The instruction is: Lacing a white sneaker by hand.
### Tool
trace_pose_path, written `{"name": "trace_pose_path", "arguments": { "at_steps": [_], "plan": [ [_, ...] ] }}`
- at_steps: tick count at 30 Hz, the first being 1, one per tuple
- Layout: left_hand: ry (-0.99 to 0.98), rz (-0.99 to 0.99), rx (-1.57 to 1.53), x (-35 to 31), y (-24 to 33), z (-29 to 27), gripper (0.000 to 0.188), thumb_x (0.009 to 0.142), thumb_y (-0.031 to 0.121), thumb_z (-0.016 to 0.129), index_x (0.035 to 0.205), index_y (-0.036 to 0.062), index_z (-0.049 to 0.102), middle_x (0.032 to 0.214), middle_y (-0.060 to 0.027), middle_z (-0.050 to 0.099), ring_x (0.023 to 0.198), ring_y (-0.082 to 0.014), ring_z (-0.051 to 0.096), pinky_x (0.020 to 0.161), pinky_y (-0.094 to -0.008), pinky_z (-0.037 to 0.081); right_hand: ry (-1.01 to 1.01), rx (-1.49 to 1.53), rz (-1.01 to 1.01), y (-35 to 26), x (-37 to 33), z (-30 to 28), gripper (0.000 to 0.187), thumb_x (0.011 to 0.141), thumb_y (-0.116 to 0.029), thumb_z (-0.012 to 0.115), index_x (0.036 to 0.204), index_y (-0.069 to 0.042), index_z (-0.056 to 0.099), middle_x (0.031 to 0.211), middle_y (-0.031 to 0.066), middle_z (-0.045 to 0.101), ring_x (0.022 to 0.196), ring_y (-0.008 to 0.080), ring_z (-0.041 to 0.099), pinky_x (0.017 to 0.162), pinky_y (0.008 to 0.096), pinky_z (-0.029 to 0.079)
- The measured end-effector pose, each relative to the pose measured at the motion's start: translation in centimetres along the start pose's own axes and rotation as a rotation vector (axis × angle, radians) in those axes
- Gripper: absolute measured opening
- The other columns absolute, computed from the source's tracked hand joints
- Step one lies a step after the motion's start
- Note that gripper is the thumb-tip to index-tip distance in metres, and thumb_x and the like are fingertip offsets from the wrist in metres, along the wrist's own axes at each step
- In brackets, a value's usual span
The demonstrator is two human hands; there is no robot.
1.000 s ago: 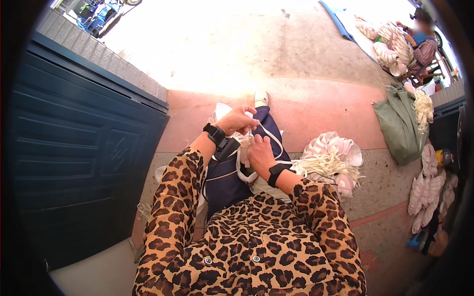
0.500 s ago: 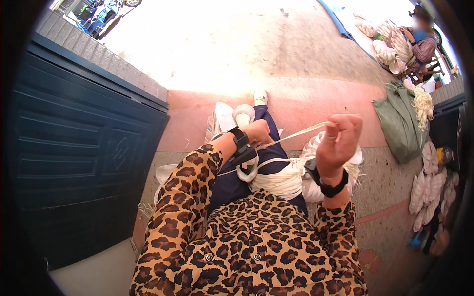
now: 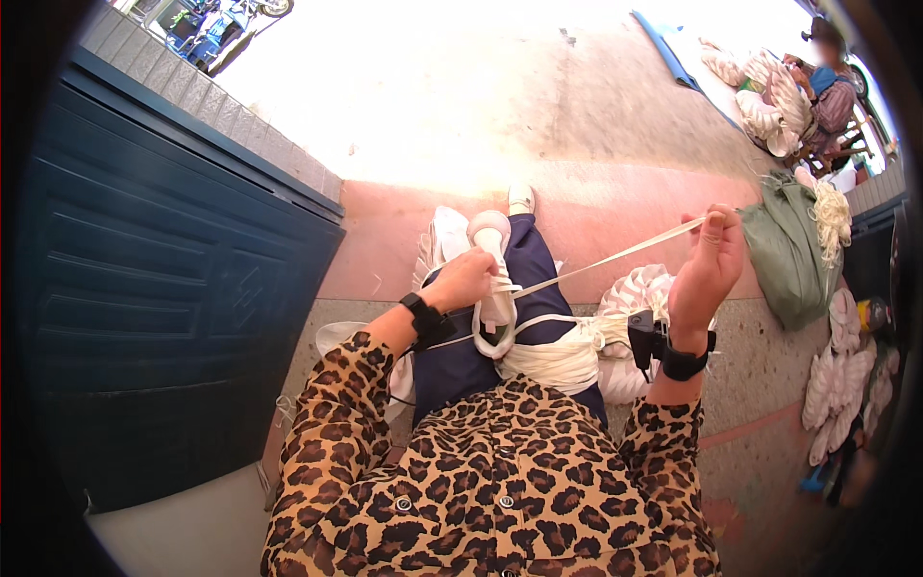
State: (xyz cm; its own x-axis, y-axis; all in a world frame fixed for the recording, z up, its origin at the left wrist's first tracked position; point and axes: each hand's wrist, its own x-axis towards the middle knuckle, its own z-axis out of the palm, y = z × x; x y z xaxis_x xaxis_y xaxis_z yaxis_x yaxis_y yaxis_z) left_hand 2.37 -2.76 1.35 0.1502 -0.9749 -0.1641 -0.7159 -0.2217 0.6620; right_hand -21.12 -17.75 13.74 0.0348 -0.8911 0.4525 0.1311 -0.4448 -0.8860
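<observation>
Though nearer before, hands (image 3: pixel 710 258) (bare) apart.

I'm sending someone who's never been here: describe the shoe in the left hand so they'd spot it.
Start at the leopard-print shirt and go up to the dark-blue trousers. The pale shoe sits over them, in the left hand. Unlike the pale heap to its right, it has a cream lace stretched from it to the right hand.

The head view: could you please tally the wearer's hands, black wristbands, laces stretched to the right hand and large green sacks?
Left hand and right hand: 2
Black wristbands: 2
Stretched lace: 1
Large green sack: 1
Total: 6
</observation>
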Motion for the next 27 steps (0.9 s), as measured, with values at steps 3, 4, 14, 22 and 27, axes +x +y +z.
{"name": "trace_pose_path", "arguments": {
  "at_steps": [3, 4, 14, 22, 27],
  "plan": [
    [0.031, 0.070, 0.093, -3.1, -1.4, 0.2, 0.010, 0.075, 0.006, 0.052, 0.082, 0.0005, 0.057, 0.087, -0.0167, 0.053, 0.083, -0.0321, 0.055, 0.074, -0.0381, 0.044, -0.197, 0.388, 0.499, 1.7, -1.2, 1.0, 0.020, 0.094, -0.022, 0.039, 0.095, -0.003, 0.048, 0.082, 0.0073, 0.055, 0.073, 0.0149, 0.056, 0.069, 0.0288, 0.050],
    [0.000, 0.084, 0.172, -3.5, -1.7, 0.3, 0.010, 0.076, 0.007, 0.053, 0.083, 0.0008, 0.055, 0.087, -0.0159, 0.052, 0.084, -0.0317, 0.054, 0.074, -0.0384, 0.044, -0.262, 0.389, 0.597, 2.6, -2.2, 1.6, 0.019, 0.094, -0.023, 0.039, 0.093, -0.005, 0.047, 0.073, 0.0051, 0.054, 0.060, 0.0120, 0.053, 0.054, 0.0245, 0.047],
    [-0.070, 0.052, 0.570, -5.1, -0.5, -1.6, 0.008, 0.076, 0.010, 0.053, 0.075, 0.0024, 0.053, 0.072, -0.0151, 0.059, 0.068, -0.0330, 0.061, 0.058, -0.0399, 0.049, -1.126, -0.271, 0.308, 9.2, -16.2, 6.8, 0.021, 0.082, -0.017, 0.049, 0.073, 0.001, 0.056, 0.058, 0.0168, 0.054, 0.054, 0.0267, 0.055, 0.054, 0.0352, 0.044],
    [0.470, -0.280, 0.369, -8.5, -2.2, 0.4, 0.012, 0.078, 0.010, 0.050, 0.078, 0.0019, 0.059, 0.063, -0.0181, 0.060, 0.060, -0.0297, 0.062, 0.054, -0.0357, 0.049, -1.075, -0.598, 0.018, 9.6, -17.6, 8.6, 0.013, 0.081, -0.011, 0.045, 0.085, -0.002, 0.054, 0.061, 0.0201, 0.057, 0.060, 0.0355, 0.059, 0.053, 0.0434, 0.046],
    [0.361, -0.452, -0.336, -8.0, -1.2, 3.1, 0.021, 0.084, 0.017, 0.046, 0.088, 0.0009, 0.060, 0.068, -0.0190, 0.060, 0.063, -0.0319, 0.061, 0.058, -0.0401, 0.048, -1.036, -0.628, -0.044, 10.5, -18.2, 9.2, 0.012, 0.080, -0.010, 0.047, 0.086, -0.001, 0.053, 0.057, 0.0183, 0.057, 0.055, 0.0331, 0.059, 0.049, 0.0416, 0.046]
  ]
}}
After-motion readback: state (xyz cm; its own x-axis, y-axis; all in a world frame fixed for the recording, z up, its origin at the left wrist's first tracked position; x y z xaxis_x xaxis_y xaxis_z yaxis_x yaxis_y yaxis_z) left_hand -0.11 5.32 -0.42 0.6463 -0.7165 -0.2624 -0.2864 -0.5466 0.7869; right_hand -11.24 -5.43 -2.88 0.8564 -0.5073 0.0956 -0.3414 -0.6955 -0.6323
